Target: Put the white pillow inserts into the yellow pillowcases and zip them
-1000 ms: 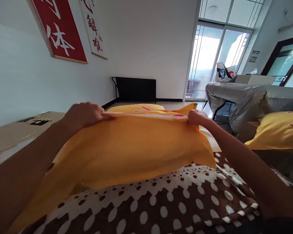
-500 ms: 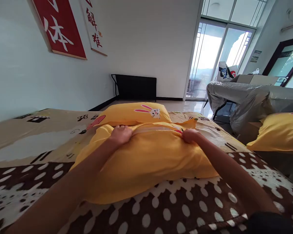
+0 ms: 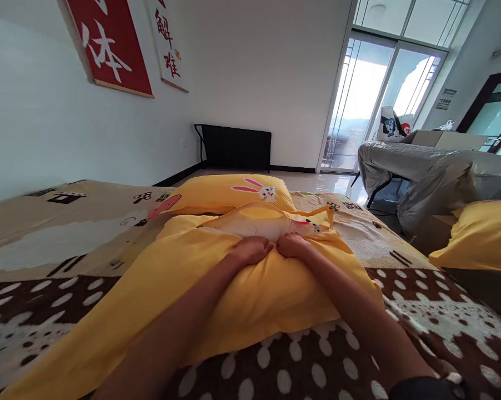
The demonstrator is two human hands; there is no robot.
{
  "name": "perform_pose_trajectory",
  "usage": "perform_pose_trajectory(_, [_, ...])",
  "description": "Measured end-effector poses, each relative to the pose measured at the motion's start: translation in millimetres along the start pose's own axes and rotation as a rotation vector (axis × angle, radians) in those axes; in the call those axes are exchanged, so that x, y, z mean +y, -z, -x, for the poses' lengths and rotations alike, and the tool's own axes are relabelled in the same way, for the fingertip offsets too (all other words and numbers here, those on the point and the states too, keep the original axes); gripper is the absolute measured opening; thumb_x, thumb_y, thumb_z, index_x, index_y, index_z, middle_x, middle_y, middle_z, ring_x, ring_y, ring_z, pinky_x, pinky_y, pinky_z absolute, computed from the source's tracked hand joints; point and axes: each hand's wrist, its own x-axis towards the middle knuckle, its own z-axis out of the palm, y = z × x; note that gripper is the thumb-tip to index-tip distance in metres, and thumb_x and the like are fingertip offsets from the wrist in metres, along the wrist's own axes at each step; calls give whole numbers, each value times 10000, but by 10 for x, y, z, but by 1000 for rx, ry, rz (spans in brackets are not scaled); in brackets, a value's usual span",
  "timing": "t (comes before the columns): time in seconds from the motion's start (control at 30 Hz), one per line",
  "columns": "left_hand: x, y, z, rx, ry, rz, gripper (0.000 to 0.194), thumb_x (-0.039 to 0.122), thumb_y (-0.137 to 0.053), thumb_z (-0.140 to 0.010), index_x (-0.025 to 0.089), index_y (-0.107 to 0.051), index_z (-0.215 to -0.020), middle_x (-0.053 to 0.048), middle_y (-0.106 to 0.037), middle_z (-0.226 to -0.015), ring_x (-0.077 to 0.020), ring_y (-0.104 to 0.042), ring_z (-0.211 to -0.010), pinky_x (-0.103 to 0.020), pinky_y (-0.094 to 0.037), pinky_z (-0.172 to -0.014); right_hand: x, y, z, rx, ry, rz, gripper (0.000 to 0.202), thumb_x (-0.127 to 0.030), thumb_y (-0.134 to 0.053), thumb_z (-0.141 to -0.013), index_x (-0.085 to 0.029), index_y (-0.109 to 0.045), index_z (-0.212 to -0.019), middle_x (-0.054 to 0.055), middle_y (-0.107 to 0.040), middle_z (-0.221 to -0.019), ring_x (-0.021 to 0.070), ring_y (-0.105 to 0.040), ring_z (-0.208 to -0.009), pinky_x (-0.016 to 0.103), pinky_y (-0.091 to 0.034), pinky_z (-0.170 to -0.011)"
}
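A yellow pillowcase [image 3: 275,300] lies in front of me, its open end facing away. Through the gap a white pillow [image 3: 250,226] shows inside. My left hand [image 3: 252,250] is closed on the near edge of the opening, close to its middle. Just to the right, my right hand [image 3: 292,244] grips the same edge, the two fists almost touching. Fingertips of both hands are tucked out of sight in the cloth. Behind the opening rests another yellow pillow [image 3: 217,191] with a rabbit print.
Beneath everything spreads a brown and beige patterned blanket [image 3: 317,372]. At the right is a further yellow pillow [image 3: 479,236], near a plastic-covered table [image 3: 425,161] bearing a cardboard box [image 3: 446,139]. A black folded panel [image 3: 236,147] leans by the far wall.
Both hands have come together from the two sides of the opening to its middle. The opening gapes wider, showing more white pillow, and the pillowcase's left side now stretches toward me.
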Motion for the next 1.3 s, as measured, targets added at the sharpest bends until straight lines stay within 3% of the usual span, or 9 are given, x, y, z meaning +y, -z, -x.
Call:
perform_pose_trajectory(0.13, [-153, 76, -28, 51, 54, 42, 461, 457, -307, -883, 158, -644, -980, -141, -666, -1073, -246, -612, -966, -318, -437, -807, 345, 78, -32, -52, 24, -59, 324, -427, -463, -920, -168, -645, -989, 51, -664, -996, 150, -616, -886, 312, -473, -817])
perform_pose_trajectory(0.27, [-562, 328, 201, 99, 106, 83, 517, 562, -299, -860, 186, -634, -976, -116, -671, -1053, -254, -612, -945, -319, -434, -796, 938, 234, 183, -19, -92, -66, 456, -446, -344, -940, -159, -698, -955, 80, -696, -945, 187, -628, -863, 249, -439, -730])
perform_pose_trajectory(0.37, [-805, 278, 467, 112, 135, 113, 538, 558, -254, -872, 200, -596, -1083, -91, -645, -1146, -237, -600, -1009, -302, -431, -833, 1212, 52, 419, -3, -208, -51, 454, -395, -326, -945, -140, -697, -1005, 121, -696, -978, 211, -630, -904, 255, -430, -742])
perform_pose_trajectory(0.47, [-870, 157, 622, 154, 164, 101, 562, 526, -181, -894, 188, -565, -1128, -102, -630, -1169, -234, -589, -1033, -305, -426, -840, 1224, -194, 544, 56, -283, -33, 492, -372, -251, -961, -143, -675, -1062, 145, -676, -1056, 223, -623, -953, 275, -423, -772])
perform_pose_trajectory(0.57, [-862, 243, 652, 189, 221, 47, 568, 549, -212, -876, 176, -572, -1107, -130, -655, -1082, -278, -603, -970, -339, -427, -772, 1173, -206, 550, 120, -324, -12, 491, -364, -261, -949, -125, -682, -1033, 176, -673, -1039, 244, -635, -911, 298, -421, -744])
perform_pose_trajectory(0.73, [-772, 738, 663, 235, 270, -72, 368, 455, -372, -829, 197, -631, -877, -73, -689, -879, -237, -623, -809, -297, -416, -691, 1214, 224, 530, 216, -306, -4, 358, -311, -385, -883, -152, -705, -911, 125, -697, -923, 214, -633, -816, 273, -400, -674])
perform_pose_trajectory(0.87, [-516, 890, 522, 323, 183, -202, 304, 276, -383, -815, 188, -588, -1022, -80, -676, -998, -224, -621, -887, -307, -423, -773, 1097, 473, 430, 327, -271, 5, 344, -260, -390, -866, -194, -644, -1089, 97, -671, -1055, 219, -602, -942, 283, -393, -739])
perform_pose_trajectory(1.07, [-108, 719, 30, 209, 59, -241, 376, 175, -475, -765, 170, -560, -1131, -141, -665, -1050, -273, -614, -968, -387, -414, -867, 858, 398, 89, 317, -92, -8, 309, -193, -543, -764, -213, -669, -1045, 87, -686, -1032, 227, -600, -964, 347, -324, -907])
perform_pose_trajectory(1.3, [17, 180, -305, 280, 54, -140, 294, 177, -417, -836, 143, -568, -1086, -164, -599, -1134, -286, -537, -1080, -401, -406, -890, 854, -176, -49, 424, -68, -157, 285, -174, -409, -852, -186, -681, -933, 64, -699, -976, 183, -609, -912, 289, -371, -844])
